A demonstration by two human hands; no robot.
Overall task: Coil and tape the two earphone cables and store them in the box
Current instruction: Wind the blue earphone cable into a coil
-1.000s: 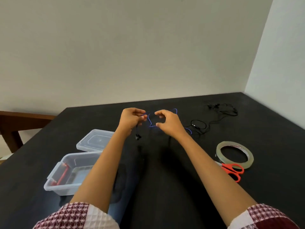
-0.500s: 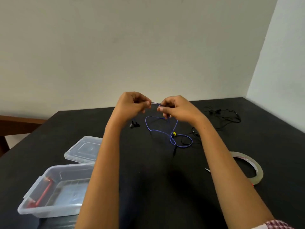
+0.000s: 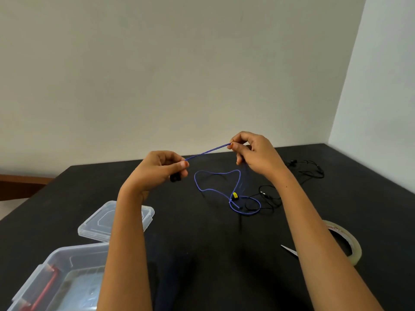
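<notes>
Both hands are raised above the black matte tabletop [image 3: 202,254]; the left hand [image 3: 157,169] has its grip pinched together on the thin blue earphone cable [image 3: 207,151], thumb against forefinger, with a small black earbud [image 3: 175,178] showing just under the curled fingers; the right hand [image 3: 253,151], higher and further back, has its grip clamped on the same cable, so a short stretch of it runs taut and slanted between the two hands. The rest of the blue cable hangs down from the right hand and lies in loose loops on the tabletop, with a small yellow piece [image 3: 235,195] on it where the loops cross. The thin black earphone cable [image 3: 269,198] lies uncoiled just beside and partly tangled over those loops, trailing away toward the far right corner. At the near left stands the clear plastic box [image 3: 60,257] with red latches, open; its clear plastic lid [image 3: 101,225] lies flat just behind it, partly hidden by the left forearm. At the right, the roll of clear tape [image 3: 350,243] lies flat; a pale scissor blade tip [image 3: 289,250] pokes out from under the right forearm.
</notes>
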